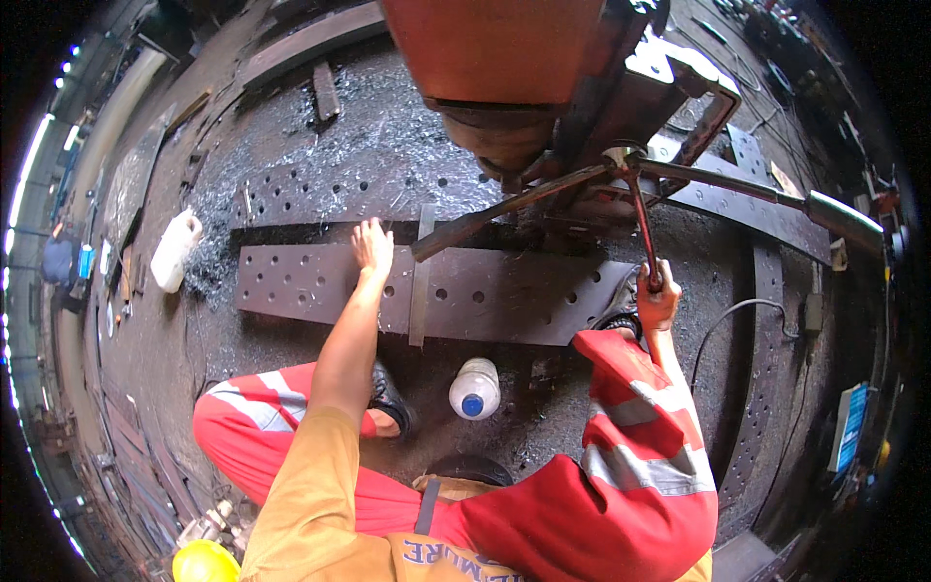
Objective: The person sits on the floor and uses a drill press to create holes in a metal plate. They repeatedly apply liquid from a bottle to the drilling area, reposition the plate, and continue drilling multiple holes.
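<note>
My left hand (373, 249) reaches over the drilled steel plate (504, 281), fingers stretched toward its far edge, nothing held. Whether the palm touches the plate I cannot tell. Just right of those fingers, a narrow flat metal bar (420, 281) lies across the plate. My right hand (659, 299) is wrapped round the lower end of a red feed lever (642, 218) on the drilling machine (495, 53). Two more levers spread from the same hub, one dark lever (514, 209) to the left and one to the right. The drill's tip is hidden behind the machine's body.
Metal shavings (398, 126) cover a second drilled plate (320, 189) beyond. Between my legs stands a bottle (475, 388) with a blue cap. A white jug (176, 252) is at left, a yellow helmet (206, 561) at lower left. A cable (727, 310) curves at right.
</note>
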Demonstrator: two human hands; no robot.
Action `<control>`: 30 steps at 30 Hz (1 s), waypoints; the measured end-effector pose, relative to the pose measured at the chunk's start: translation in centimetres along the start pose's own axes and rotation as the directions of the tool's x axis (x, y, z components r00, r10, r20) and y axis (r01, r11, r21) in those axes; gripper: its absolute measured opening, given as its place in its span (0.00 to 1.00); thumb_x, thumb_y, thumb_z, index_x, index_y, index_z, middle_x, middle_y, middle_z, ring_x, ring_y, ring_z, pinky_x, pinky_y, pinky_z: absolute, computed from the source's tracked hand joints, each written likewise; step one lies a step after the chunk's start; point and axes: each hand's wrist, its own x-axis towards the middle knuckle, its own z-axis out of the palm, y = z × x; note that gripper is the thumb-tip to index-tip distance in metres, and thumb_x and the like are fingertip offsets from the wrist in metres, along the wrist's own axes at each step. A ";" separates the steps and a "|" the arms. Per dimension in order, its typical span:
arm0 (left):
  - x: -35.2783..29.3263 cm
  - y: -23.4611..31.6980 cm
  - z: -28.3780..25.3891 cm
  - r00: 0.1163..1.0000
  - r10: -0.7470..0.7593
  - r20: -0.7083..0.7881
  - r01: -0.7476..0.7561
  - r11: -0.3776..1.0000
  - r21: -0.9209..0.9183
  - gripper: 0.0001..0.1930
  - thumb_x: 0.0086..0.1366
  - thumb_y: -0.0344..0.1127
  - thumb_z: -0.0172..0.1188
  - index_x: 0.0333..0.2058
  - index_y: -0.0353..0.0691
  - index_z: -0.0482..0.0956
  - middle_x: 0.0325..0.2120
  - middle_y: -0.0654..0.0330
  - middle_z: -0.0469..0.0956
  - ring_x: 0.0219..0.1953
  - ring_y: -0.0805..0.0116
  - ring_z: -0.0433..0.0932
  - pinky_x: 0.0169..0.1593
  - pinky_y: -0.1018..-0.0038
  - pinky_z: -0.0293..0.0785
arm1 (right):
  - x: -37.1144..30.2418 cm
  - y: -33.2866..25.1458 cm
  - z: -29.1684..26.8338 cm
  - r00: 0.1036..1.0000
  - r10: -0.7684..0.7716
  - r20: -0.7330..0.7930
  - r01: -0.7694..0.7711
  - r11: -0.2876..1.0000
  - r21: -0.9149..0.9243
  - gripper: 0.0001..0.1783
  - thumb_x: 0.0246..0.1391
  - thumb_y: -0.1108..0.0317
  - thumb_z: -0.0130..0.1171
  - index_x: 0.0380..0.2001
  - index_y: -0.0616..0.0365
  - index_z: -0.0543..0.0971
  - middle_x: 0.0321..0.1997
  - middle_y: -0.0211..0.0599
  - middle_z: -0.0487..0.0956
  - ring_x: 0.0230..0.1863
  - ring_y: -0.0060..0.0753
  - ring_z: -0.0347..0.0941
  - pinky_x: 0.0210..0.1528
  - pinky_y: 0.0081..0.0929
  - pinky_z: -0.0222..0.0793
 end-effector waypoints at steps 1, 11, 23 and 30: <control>0.3 -1.4 0.1 1.000 0.001 0.009 -0.001 0.999 0.043 0.19 0.63 0.41 0.68 0.48 0.38 0.77 0.44 0.51 0.78 0.52 0.49 0.77 0.57 0.54 0.73 | 0.3 -0.8 0.3 1.000 -0.014 -0.015 0.014 0.999 0.037 0.10 0.61 0.62 0.65 0.32 0.54 0.76 0.17 0.46 0.70 0.18 0.54 0.71 0.25 0.41 0.68; -2.4 9.0 -0.1 0.900 0.426 0.092 -0.301 0.760 -0.576 0.18 0.72 0.34 0.56 0.58 0.36 0.73 0.45 0.40 0.80 0.49 0.38 0.79 0.55 0.54 0.74 | -0.1 -0.8 -0.1 0.999 0.025 -0.021 -0.024 0.999 0.046 0.11 0.58 0.63 0.66 0.30 0.55 0.76 0.17 0.46 0.70 0.19 0.55 0.72 0.25 0.42 0.67; 0.9 13.5 1.2 0.864 0.499 -0.068 -0.482 0.780 -0.400 0.13 0.71 0.35 0.53 0.53 0.47 0.76 0.42 0.48 0.76 0.48 0.42 0.77 0.50 0.49 0.75 | 0.3 -1.0 0.3 1.000 0.015 -0.009 -0.014 0.998 0.062 0.13 0.58 0.62 0.67 0.28 0.55 0.75 0.18 0.47 0.71 0.20 0.57 0.72 0.24 0.42 0.67; 1.7 13.8 2.5 0.870 0.493 -0.005 -0.445 0.781 -0.438 0.21 0.67 0.27 0.59 0.59 0.37 0.75 0.51 0.37 0.79 0.54 0.37 0.78 0.55 0.53 0.76 | 0.3 -1.4 0.0 1.000 0.000 -0.026 0.002 0.997 0.075 0.13 0.58 0.63 0.67 0.28 0.55 0.74 0.17 0.46 0.70 0.20 0.57 0.71 0.24 0.41 0.67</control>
